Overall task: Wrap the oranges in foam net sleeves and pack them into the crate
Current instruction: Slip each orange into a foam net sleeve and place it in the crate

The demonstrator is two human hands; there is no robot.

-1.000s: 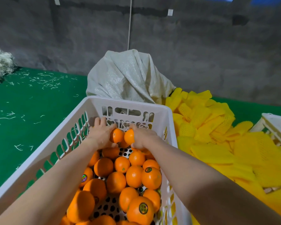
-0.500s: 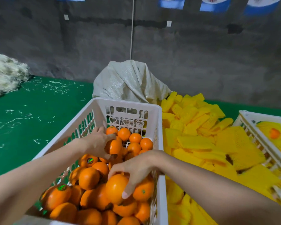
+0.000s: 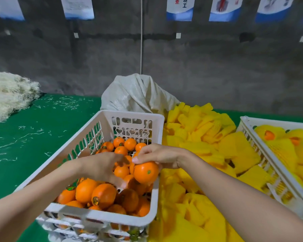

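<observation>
A white slatted crate [image 3: 101,215] in front of me holds several loose oranges. My right hand [image 3: 157,156] grips one orange [image 3: 146,172] from above, lifted over the crate's right rim. My left hand [image 3: 103,166] hovers over the oranges in the crate, fingers spread and reaching down to the right beside the held orange; it holds nothing that I can see. A heap of yellow foam net sleeves [image 3: 199,147] lies to the right of the crate. A second white crate [image 3: 262,154] at the far right holds oranges wrapped in yellow sleeves [image 3: 276,137].
A grey-white woven sack [image 3: 136,95] stands behind the crate against the concrete wall. A pile of pale shredded fibre [image 3: 9,95] lies at the far left on the green table surface [image 3: 33,130], with stray strands scattered about.
My right hand has lifted one orange up and to the right, out of the pile. My left hand has drawn back from the far end toward the middle of the crate. The view has tilted up.
</observation>
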